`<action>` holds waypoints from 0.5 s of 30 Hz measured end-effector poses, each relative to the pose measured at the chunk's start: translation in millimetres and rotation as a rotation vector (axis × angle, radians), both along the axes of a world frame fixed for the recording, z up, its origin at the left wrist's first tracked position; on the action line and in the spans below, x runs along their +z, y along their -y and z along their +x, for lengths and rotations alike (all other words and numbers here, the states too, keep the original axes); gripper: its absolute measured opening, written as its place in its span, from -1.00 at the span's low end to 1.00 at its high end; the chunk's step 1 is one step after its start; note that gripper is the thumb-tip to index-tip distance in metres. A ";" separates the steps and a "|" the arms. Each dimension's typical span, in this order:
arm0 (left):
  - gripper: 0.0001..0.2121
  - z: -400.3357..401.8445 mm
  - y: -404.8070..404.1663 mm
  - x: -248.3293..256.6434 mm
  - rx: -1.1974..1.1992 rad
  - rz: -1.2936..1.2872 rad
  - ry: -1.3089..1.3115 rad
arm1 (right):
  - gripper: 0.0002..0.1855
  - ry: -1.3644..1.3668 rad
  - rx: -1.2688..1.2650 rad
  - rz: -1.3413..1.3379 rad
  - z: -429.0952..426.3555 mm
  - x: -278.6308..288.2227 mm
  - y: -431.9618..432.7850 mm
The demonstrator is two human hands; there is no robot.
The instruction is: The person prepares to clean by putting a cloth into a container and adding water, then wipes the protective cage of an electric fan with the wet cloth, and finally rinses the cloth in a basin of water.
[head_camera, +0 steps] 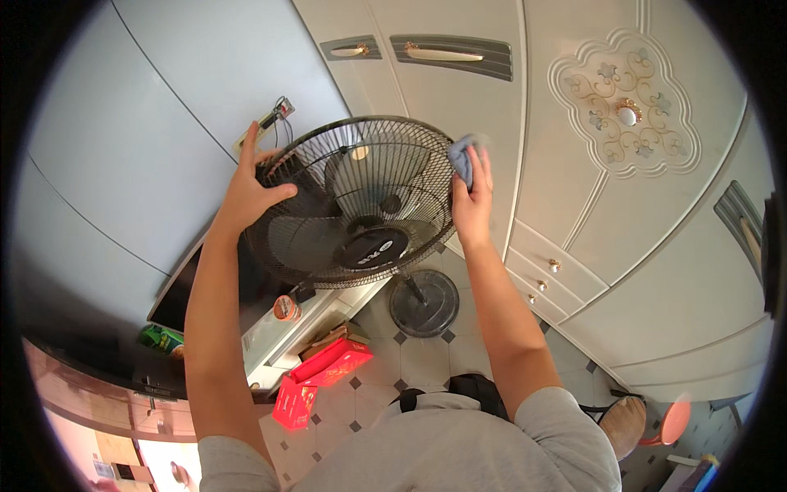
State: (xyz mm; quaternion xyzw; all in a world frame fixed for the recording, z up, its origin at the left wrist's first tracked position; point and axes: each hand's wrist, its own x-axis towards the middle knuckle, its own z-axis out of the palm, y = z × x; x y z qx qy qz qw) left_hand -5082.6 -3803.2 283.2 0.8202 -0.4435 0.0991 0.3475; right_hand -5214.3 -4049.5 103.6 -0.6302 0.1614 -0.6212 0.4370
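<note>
A black pedestal fan (375, 240) stands before me, its round wire guard tilted upward and its blades showing through the wires. My left hand (249, 187) is at the left rim of the guard, thumb across the front wires and index finger pointing up. Some of its other fingers are hidden behind the rim. On the opposite side, my right hand (474, 200) holds a grey-blue cloth (460, 158) against the guard's outer edge. The fan's round base (433, 307) rests on the tiled floor below.
Cream wardrobe doors (455, 123) rise ahead and to the right. A power strip (261, 130) with cords is behind the guard. To the left are a television (178, 295) and a low cabinet holding a small tub (286, 309). Red boxes (332, 361) lie below. A round-seated stool (624, 424) stands at right.
</note>
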 end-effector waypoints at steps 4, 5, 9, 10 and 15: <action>0.04 -6.6 3.3 4.5 0.025 0.058 -0.021 | -0.43 -0.099 -0.002 -0.068 6.0 -19.8 -21.7; 0.04 -7.9 3.1 5.4 0.036 0.057 -0.016 | -0.42 -0.131 -0.033 -0.098 3.4 -29.3 -35.4; 0.02 -8.2 3.9 4.8 0.070 0.068 0.016 | -0.41 -0.173 0.127 -0.201 2.9 -65.6 -87.5; 0.02 -6.0 3.1 4.0 0.070 0.056 0.006 | -0.40 -0.149 0.161 -0.189 2.3 -66.6 -91.4; 0.03 -2.5 3.9 2.3 0.062 0.074 0.055 | -0.38 -0.218 0.059 -0.257 5.8 -30.3 -116.7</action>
